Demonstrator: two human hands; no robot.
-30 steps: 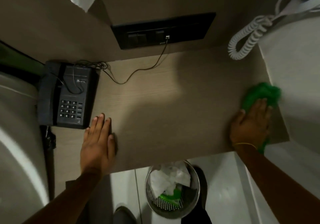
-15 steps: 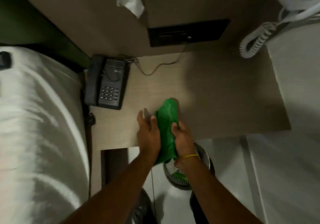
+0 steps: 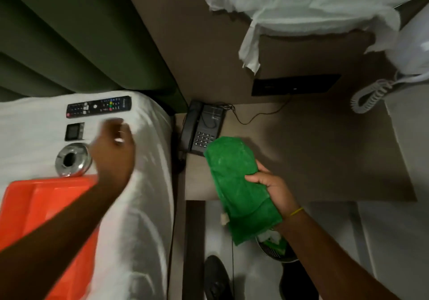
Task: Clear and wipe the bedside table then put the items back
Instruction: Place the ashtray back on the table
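The right hand has a tight grip on the green cloth at the lower middle, over the desk. The left hand is blurry above the bed, near the ashtray and remote; I cannot tell its grip.

Shiny metal ashtray, matt wood table

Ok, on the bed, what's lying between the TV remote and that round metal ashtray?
A small black square device lies on the white sheet between the remote and the ashtray, seen in the head view. The left hand hovers just beside it.
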